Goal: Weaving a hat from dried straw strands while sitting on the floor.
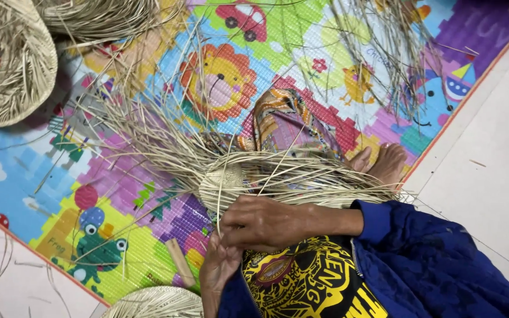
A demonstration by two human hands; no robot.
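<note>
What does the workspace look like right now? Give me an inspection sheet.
Surface: colourful animal-print play mat on a pale tiled floor.
Job's things: half-woven straw piece with loose straw strands fanning out.
Clutter: finished woven straw pieces at top left and bottom edge; small wooden stick.
Hands: right hand and left hand both pinch strands at the weave's edge.
Cables: nothing seen.
Surroundings: person's foot, patterned cloth, blue sleeve.
</note>
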